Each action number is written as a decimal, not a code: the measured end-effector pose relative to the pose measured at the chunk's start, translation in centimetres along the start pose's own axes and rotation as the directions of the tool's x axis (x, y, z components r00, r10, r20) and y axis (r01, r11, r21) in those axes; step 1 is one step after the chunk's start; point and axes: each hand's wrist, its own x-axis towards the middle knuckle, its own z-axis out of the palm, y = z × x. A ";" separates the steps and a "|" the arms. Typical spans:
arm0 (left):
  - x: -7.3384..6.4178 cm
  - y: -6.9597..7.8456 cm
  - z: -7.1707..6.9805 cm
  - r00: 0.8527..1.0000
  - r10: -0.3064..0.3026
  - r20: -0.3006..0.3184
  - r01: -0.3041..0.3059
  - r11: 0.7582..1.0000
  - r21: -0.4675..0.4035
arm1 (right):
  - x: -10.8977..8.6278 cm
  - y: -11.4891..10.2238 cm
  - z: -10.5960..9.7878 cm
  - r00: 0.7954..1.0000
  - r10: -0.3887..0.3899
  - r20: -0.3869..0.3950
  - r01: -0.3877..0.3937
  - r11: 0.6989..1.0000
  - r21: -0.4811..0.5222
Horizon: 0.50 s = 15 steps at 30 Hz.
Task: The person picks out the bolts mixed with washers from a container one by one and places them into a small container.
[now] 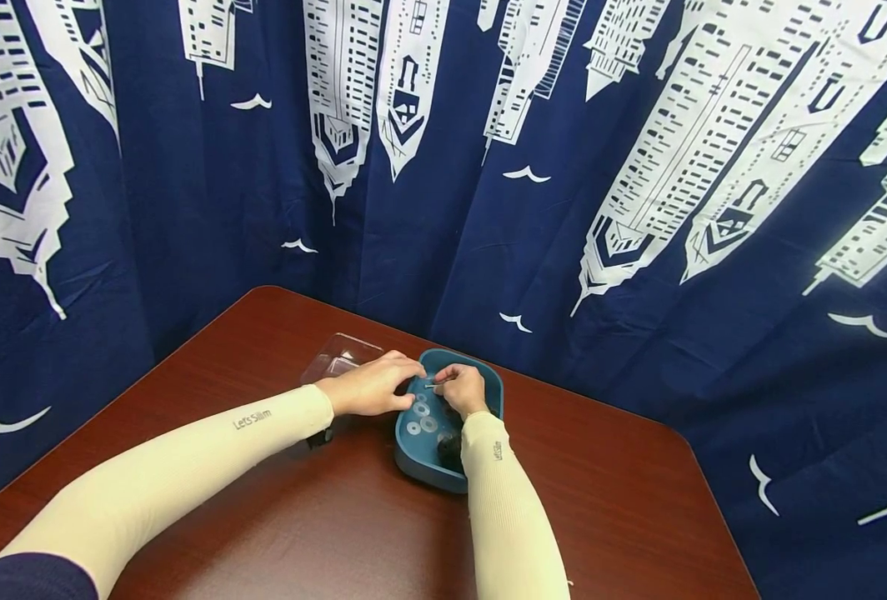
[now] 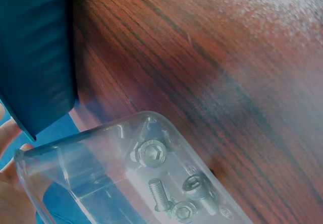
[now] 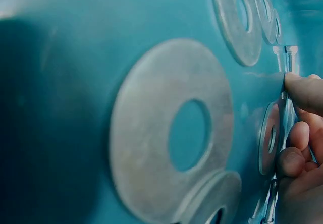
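A blue tray (image 1: 432,477) holds several flat metal washers (image 3: 126,128). Inside it, my right hand (image 1: 464,390) pinches a thin bolt (image 3: 290,57) between thumb and fingers, low over the tray floor. Another bolt (image 3: 271,199) lies below that hand in the right wrist view. My left hand (image 1: 368,387) reaches to the tray's left rim, thumb and fingers spread and apparently touching it. Beside it sits a clear plastic container (image 2: 151,115), with several socket-head screws (image 2: 152,153) in it.
A dark object (image 1: 449,450), its kind unclear, lies in the near part of the tray, partly behind the right forearm. The brown wooden table (image 1: 323,525) reaches back to a navy curtain (image 1: 443,242) with white printed buildings.
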 end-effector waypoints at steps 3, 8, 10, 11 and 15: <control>0.1 -0.1 0.0 1.000 0.000 -0.003 0.000 1.000 -0.001 | 0.1 0.0 0.0 1.000 0.010 -0.003 -0.011 1.000 -0.006; 0.1 -0.2 0.0 1.000 0.012 -0.004 -0.012 1.000 0.008 | 0.1 -0.1 0.0 1.000 0.000 -0.007 0.000 1.000 -0.024; 0.1 -0.1 -0.1 1.000 0.013 -0.001 -0.013 1.000 0.013 | 0.1 -0.1 0.1 1.000 -0.015 -0.014 0.014 0.999 -0.041; 0.1 0.0 -0.1 1.000 0.013 -0.001 -0.013 1.000 0.015 | 0.0 -0.1 0.1 1.000 -0.022 -0.018 0.021 0.999 -0.049; 0.0 0.2 -0.2 1.000 0.009 0.006 -0.009 1.000 0.017 | -0.1 -0.1 0.0 0.998 -0.057 -0.033 0.054 0.996 -0.068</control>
